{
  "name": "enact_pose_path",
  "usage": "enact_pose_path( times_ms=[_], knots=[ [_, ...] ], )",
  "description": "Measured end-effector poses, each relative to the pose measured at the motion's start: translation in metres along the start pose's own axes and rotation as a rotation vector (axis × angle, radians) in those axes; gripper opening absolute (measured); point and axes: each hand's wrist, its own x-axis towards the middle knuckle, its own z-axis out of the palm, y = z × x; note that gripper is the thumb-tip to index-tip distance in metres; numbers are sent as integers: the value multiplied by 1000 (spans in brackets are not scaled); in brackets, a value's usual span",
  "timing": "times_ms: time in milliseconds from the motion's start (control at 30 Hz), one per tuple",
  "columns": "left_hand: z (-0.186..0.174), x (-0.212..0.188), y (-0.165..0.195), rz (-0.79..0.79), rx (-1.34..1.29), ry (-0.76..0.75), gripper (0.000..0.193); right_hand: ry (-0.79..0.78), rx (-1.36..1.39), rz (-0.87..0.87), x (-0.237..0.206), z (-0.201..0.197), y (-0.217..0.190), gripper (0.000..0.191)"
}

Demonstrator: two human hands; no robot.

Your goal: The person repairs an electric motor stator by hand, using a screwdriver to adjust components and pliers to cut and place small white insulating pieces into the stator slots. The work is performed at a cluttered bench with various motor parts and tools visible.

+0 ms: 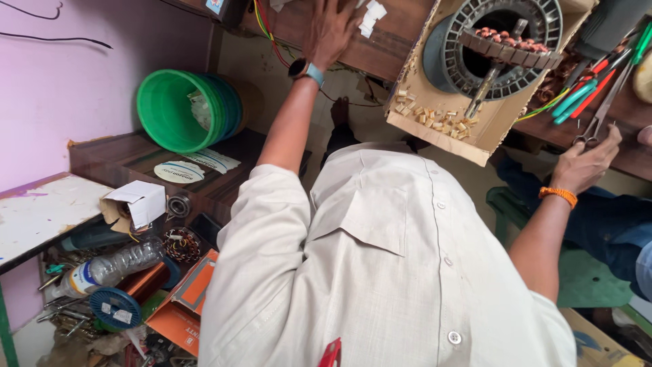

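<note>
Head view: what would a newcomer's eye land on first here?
Likely the round motor stator with copper windings, sitting in an open cardboard box on the bench at upper right. Next, the stack of green plastic tubs on the left shelf. The right hand grips scissors; the left hand presses the wooden bench.

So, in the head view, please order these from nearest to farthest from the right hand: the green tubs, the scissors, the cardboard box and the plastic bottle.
Measured from the right hand:
1. scissors, on the shelf at its fingertips.
2. cardboard box, on the hand's left, holding a round metal part.
3. green tubs, stacked on their side, far left.
4. plastic bottle, lower left among the clutter.
</note>
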Motion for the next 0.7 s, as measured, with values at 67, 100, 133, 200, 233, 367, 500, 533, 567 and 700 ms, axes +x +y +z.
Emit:
enact_pose_path(
  times_ms=[67,100,133,200,233,367,500,533,567,700],
  knots=[
    [-9,-19,-12,34,77,54,42,-5,-22,40,-4,0,3,64],
    [-17,-33,-18,52,117,70,44,0,-42,33,-8,2,4,66],
    [-25,-47,-25,56,45,5,48,2,-64,30,-12,2,6,67],
    [-37,-73,-34,60,-105,-122,58,-72,-136,123,-23,5,10,73],
    [-37,-81,-35,71,-94,-132,51,-146,-185,215,-25,6,11,77],
    [-27,-91,-34,125,-24,-135,39,-239,201,414,-28,13,12,89],
    [-22,-92,-31,128,-38,-93,31,-197,723,715,-23,9,16,90],
    [-24,-92,-31,105,-46,-84,33,-193,859,771,-26,5,17,87],
    [-27,-93,-30,80,-57,-77,36,-190,992,829,-30,2,19,85],
    [-37,-85,-28,93,-217,-83,47,-191,1086,805,-41,1,15,67]
  ],
)
